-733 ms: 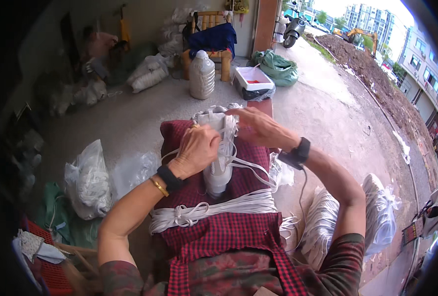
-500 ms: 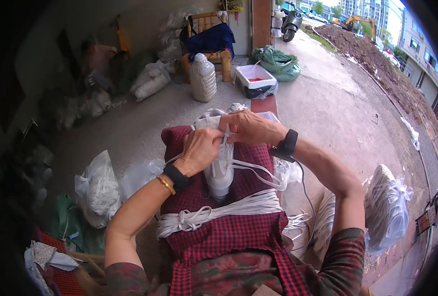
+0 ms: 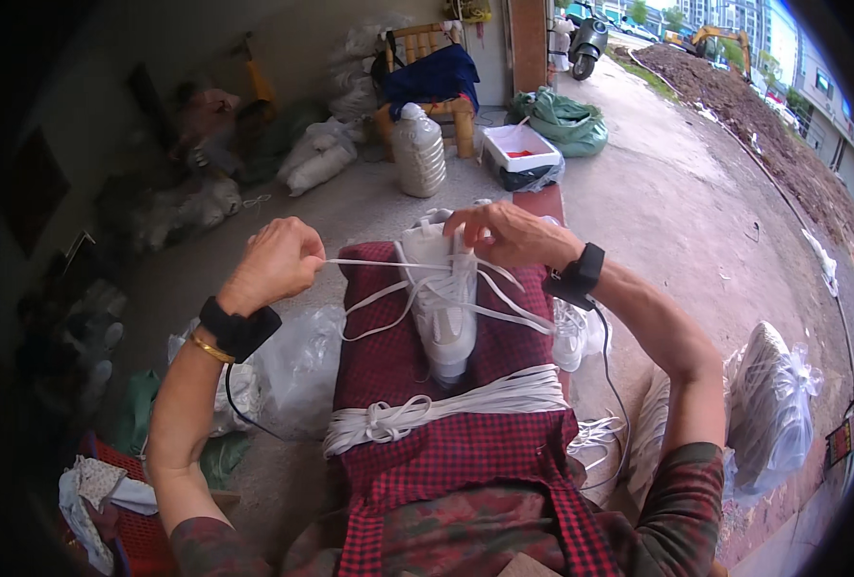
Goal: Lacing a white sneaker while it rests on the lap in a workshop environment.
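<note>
A white sneaker (image 3: 443, 327) lies on my lap over the red-and-black checked apron (image 3: 475, 450), its toe toward me. My left hand (image 3: 278, 262), off to the left, pinches the end of a white shoelace (image 3: 374, 263) drawn taut from the shoe. At the far end of the sneaker, my right hand (image 3: 514, 234) has its curled fingers on the upper beside the tongue. Loose lace ends spread from both sides of the shoe. Nearer to me, a bundle of white laces (image 3: 461, 402) stretches across the apron.
Bagged shoes (image 3: 775, 413) stand at right, with a pair of white shoes (image 3: 571, 332) nearer my lap. Ahead are a large plastic bottle (image 3: 417, 154), a white box (image 3: 521, 147), a green sack (image 3: 566, 123) and a bamboo chair (image 3: 465, 120). A red basket (image 3: 138, 519) sits lower left.
My left hand has moved away from the shoe to the left, drawing a lace straight. My right hand stays by the tongue. The view has shifted slightly.
</note>
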Available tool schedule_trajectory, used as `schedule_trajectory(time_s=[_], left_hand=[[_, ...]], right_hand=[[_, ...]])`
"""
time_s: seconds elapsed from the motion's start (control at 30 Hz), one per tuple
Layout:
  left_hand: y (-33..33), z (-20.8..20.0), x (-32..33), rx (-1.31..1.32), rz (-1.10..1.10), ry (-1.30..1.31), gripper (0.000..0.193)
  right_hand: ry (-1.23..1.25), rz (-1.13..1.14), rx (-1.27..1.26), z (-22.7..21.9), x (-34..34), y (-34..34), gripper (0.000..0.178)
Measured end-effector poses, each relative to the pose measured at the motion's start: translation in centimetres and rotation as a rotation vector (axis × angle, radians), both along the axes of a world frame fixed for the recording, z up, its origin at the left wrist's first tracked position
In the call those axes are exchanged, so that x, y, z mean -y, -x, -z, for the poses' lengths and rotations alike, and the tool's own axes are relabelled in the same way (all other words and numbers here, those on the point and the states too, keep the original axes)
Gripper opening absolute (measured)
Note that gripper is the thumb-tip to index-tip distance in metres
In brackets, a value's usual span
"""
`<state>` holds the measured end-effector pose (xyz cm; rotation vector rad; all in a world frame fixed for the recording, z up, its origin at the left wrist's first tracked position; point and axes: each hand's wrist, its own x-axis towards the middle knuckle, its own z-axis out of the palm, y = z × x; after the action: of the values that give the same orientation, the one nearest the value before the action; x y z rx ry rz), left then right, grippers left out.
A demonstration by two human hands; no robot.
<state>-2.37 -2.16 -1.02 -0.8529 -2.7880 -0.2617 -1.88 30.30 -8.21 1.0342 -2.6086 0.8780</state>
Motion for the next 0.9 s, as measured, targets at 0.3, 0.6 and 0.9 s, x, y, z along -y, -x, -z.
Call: schedule_trajectory(time_s=[0.3,0.6,0.9], left_hand=[[-1.7,-2.2,-0.5,0.220,0.059,-0.131,0.019],[-0.8,-1.5,-2.5,0.348,0.151,-0.295,0.014],[2.4,7.6,-10.1,0.011,0.395,-0.311,0.013]], right_hand=[[0.194,-0.215,-0.133,-2.2,9.0,0.4,0.019],[0.406,-0.130,0.246,-2.7,7.1,-2.2,0.026],[0.497,0.092,0.413,0.8,-0.2,-5.6,0.021]])
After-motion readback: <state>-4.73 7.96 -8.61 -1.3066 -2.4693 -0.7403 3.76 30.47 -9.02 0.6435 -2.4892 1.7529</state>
